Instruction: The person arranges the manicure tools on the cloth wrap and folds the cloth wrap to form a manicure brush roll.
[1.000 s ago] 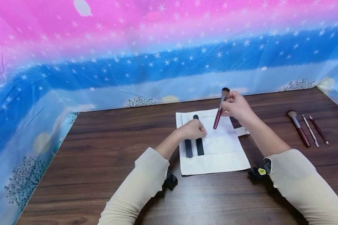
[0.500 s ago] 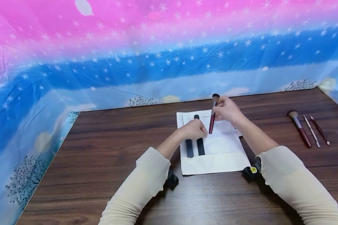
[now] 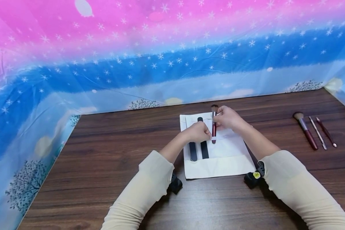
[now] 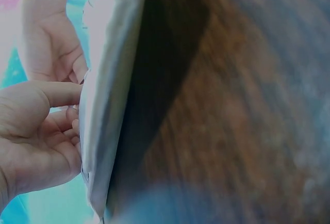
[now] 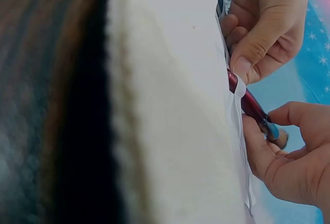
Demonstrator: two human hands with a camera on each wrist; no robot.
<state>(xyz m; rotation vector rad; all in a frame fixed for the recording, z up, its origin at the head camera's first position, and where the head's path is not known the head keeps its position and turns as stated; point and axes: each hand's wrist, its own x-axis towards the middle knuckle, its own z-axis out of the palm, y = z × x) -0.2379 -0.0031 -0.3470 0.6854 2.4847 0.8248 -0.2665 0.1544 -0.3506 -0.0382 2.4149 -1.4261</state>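
Note:
My right hand (image 3: pixel 229 118) pinches a makeup brush (image 3: pixel 214 127) by its silver ferrule, bristles pointing away and dark red handle toward me. Its handle end passes under a white elastic band (image 5: pixel 238 91) on the white fabric tool roll (image 3: pixel 221 167), which lies unfolded on the table. Thumb and fingers of my left hand (image 3: pixel 196 132) pinch that band beside the handle, clearest in the right wrist view. Two black flat nail files, one with a pale edge (image 3: pixel 193 151) and one plain (image 3: pixel 204 150), lie on the roll, partly covered by my left hand.
On the right of the wooden table (image 3: pixel 109 143) lie a larger makeup brush (image 3: pixel 306 132), a slim metal tool (image 3: pixel 318 134) and a dark red tool with a pale tip (image 3: pixel 326 133). A snowflake-patterned cloth (image 3: pixel 149 64) hangs behind the table.
My right hand has brought the brush left and toward me, from above the roll down to the band, and the handle end now lies under it. My left hand has stayed in place.

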